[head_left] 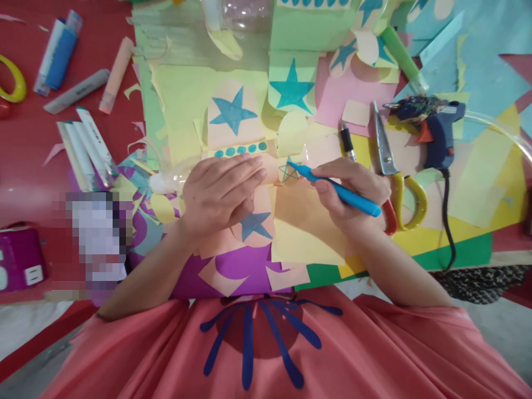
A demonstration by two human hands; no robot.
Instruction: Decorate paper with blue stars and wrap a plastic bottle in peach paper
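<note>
My right hand [353, 188] pinches a blue marker [349, 197], its tip touching a star outline [290, 170] drawn on pale paper. My left hand [224, 191] curves over a clear plastic bottle [177, 176] lying on its side, fingers together and thumb tucked on the near side. The bottle's white cap [157, 183] points left, and peach paper covers the part near my fingers. Beyond the fingers runs a strip with blue dots [241, 149]. Filled blue paper stars [235, 111] lie around the bottle, one [255, 226] just below my left hand.
Right of my hand are scissors [411, 202] with yellow and red handles, a hot glue gun [440, 124] with a black cable, and a craft knife [347, 141]. Several markers [87, 144] lie at the left. Another clear bottle [245, 14] is at the back. Paper scraps cover the table.
</note>
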